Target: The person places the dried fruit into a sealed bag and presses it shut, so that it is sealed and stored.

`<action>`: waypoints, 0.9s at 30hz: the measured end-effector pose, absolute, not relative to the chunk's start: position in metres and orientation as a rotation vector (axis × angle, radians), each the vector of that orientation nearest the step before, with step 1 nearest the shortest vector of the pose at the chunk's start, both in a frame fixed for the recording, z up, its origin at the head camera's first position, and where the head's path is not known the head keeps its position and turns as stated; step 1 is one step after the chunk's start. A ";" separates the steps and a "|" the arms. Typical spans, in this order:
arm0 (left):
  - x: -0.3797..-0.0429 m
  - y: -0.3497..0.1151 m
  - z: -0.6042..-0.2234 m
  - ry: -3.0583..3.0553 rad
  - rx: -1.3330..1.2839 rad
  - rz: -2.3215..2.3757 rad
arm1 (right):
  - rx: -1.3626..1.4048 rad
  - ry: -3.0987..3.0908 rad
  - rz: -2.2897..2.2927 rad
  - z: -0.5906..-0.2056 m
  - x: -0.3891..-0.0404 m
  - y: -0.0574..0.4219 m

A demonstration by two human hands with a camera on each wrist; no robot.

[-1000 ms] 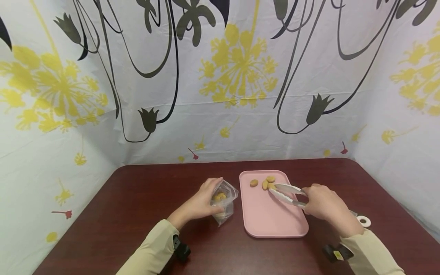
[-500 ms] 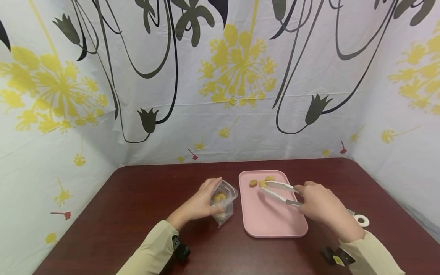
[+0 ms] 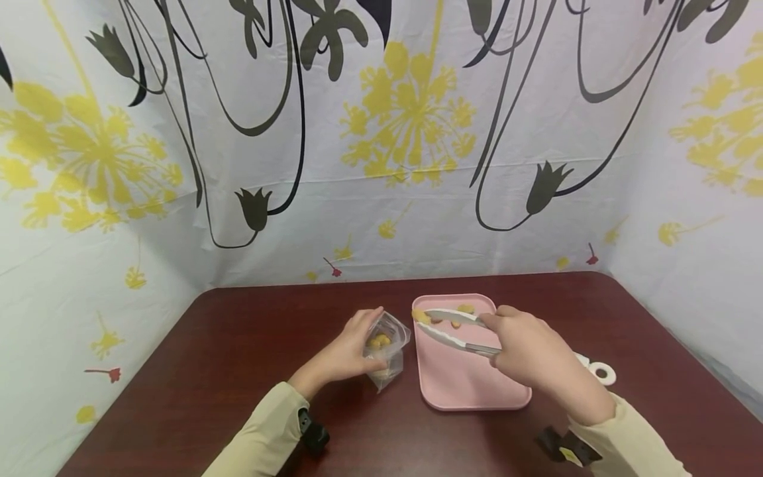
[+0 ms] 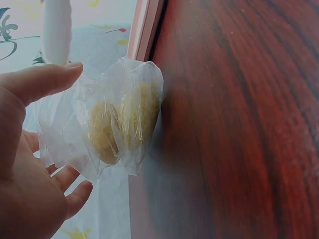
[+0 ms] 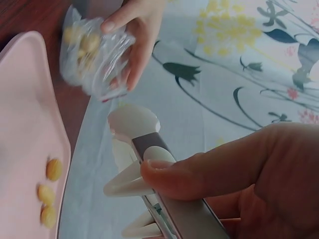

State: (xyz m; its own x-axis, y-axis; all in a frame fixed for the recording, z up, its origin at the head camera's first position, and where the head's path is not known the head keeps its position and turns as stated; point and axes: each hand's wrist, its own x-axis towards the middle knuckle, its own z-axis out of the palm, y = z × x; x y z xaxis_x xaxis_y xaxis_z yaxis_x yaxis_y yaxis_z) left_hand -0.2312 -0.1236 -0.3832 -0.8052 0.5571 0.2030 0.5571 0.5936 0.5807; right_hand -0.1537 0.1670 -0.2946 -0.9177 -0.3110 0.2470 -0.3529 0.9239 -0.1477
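Observation:
My left hand (image 3: 346,348) holds the rim of a clear plastic bag (image 3: 387,371), its mouth spread between thumb and fingers. Inside the bag lie several yellow-brown oval pieces (image 4: 103,132), perhaps nuts or small snacks. With my right hand (image 3: 533,344) I grip white-tipped tongs (image 5: 192,214), thumb pressed on one arm. Between the tong tips sits one yellowish oval piece (image 3: 420,317), over the left edge of the pink tray (image 3: 471,384). Three more pieces (image 5: 53,169) lie at the tray's far end, partly behind the tongs in the head view.
A white ring-shaped roll (image 3: 602,373) lies right of the tray, partly beside my right forearm. The dark red wooden table (image 3: 238,344) meets a patterned cloth (image 3: 381,232) behind and at both sides.
The tongs have taken hold of one piece from the group on the tray and carried it left toward the bag. My left hand and the bag have stayed almost still.

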 end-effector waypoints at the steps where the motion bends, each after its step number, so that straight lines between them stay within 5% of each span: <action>1: -0.231 -0.124 -0.383 -2.818 -0.969 -1.024 | 0.512 -2.865 0.281 -0.293 -0.154 0.164; 27: -0.233 -0.130 -0.385 -2.780 -0.966 -1.013 | 0.647 -2.854 0.268 -0.281 -0.163 0.119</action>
